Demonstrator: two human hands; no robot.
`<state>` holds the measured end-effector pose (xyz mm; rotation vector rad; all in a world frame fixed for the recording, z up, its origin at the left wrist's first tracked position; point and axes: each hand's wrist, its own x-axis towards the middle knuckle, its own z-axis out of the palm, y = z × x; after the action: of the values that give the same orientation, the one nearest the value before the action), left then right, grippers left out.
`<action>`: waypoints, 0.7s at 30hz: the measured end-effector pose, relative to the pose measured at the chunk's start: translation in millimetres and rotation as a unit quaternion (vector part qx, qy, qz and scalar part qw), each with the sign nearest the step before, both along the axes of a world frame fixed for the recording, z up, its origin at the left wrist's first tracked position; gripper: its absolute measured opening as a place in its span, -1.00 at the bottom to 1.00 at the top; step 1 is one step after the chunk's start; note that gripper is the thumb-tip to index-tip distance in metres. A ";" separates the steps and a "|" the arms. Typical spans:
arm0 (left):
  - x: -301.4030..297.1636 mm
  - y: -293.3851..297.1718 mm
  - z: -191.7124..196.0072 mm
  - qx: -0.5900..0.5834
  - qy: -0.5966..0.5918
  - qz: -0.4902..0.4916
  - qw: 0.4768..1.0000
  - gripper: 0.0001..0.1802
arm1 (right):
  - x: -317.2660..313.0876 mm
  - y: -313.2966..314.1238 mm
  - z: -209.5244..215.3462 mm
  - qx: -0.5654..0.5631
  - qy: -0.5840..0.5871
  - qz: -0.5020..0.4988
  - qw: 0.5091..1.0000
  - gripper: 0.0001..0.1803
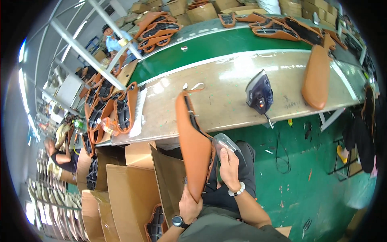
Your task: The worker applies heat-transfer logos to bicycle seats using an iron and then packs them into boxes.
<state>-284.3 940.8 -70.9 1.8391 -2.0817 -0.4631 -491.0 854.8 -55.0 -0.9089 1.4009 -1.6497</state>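
Note:
My left hand, with a dark watch at the wrist, is closed around the lower end of a long orange-brown leather-look padded panel. The panel tilts up over the table's near edge, and black backing shows along its right side. My right hand, wearing a pale bead bracelet, grips a clear plastic container just right of the panel. Its exact kind is hard to tell. Farther right on the tabletop, a dark clothes iron stands. Another orange-brown padded panel lies near the right end.
Stacked panels and a bottle occupy the table's left end. Open cardboard boxes stand at lower left. Behind the worktable runs a green belt, with more panels beyond. Co-workers are at left.

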 end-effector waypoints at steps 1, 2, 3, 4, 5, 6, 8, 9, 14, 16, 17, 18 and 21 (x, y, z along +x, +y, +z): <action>-5.3 3.2 -7.1 -0.011 -0.036 -0.047 0.998 -0.12 | -2.3 -1.8 -0.6 0.016 -0.008 -0.001 1.000 -0.57; -9.7 6.7 -13.1 0.011 -0.085 -0.070 0.994 -0.08 | -3.5 -4.8 -2.0 0.009 -0.014 0.000 1.000 -0.56; -12.6 7.9 -18.3 0.000 -0.082 -0.097 0.992 -0.06 | -4.1 -9.5 -5.0 0.000 -0.028 -0.001 1.000 -0.55; -15.3 8.0 -22.5 0.017 -0.087 -0.112 0.990 -0.04 | -5.8 -8.8 -9.4 0.001 -0.049 -0.002 0.999 -0.55; -16.4 7.3 -24.8 0.042 -0.093 -0.125 0.987 -0.02 | -6.0 -10.9 -14.6 0.002 -0.010 -0.024 1.000 -0.58; -17.7 7.6 -25.4 0.063 -0.086 -0.138 0.985 0.05 | -6.5 -12.7 -20.1 -0.001 0.029 -0.045 0.999 -0.60; -19.3 3.1 -21.9 0.087 -0.068 -0.155 0.982 0.09 | -9.4 -10.5 -30.1 0.085 0.079 -0.035 0.993 -0.66; -21.9 -2.5 -18.8 0.097 -0.051 -0.171 0.979 0.11 | -11.4 -9.9 -33.7 0.023 0.078 -0.057 0.995 -0.66; -39.9 -74.1 -4.8 0.111 0.234 -0.115 0.959 -0.02 | -19.4 -0.9 -34.0 0.032 0.065 -0.082 0.994 -0.66; -56.8 -111.6 -10.5 0.088 0.376 -0.085 0.918 -0.08 | -21.2 0.0 -31.4 0.051 0.055 -0.078 0.994 -0.69; -65.6 -129.8 -16.8 0.100 0.460 -0.077 0.879 -0.08 | -21.4 0.4 -31.1 0.066 0.052 -0.066 0.994 -0.72; -66.5 -137.0 -21.5 0.094 0.472 -0.112 0.869 -0.08 | -19.0 0.5 -32.5 0.080 0.093 -0.066 0.990 -0.74; -68.8 -143.0 -43.4 0.124 0.577 -0.123 0.798 0.02 | -10.9 7.3 -41.6 0.043 0.108 -0.079 0.990 -0.73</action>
<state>-353.1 797.7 -114.3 0.8667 -1.3548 -1.5120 -501.9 862.1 -96.5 -0.9709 1.7167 -1.6279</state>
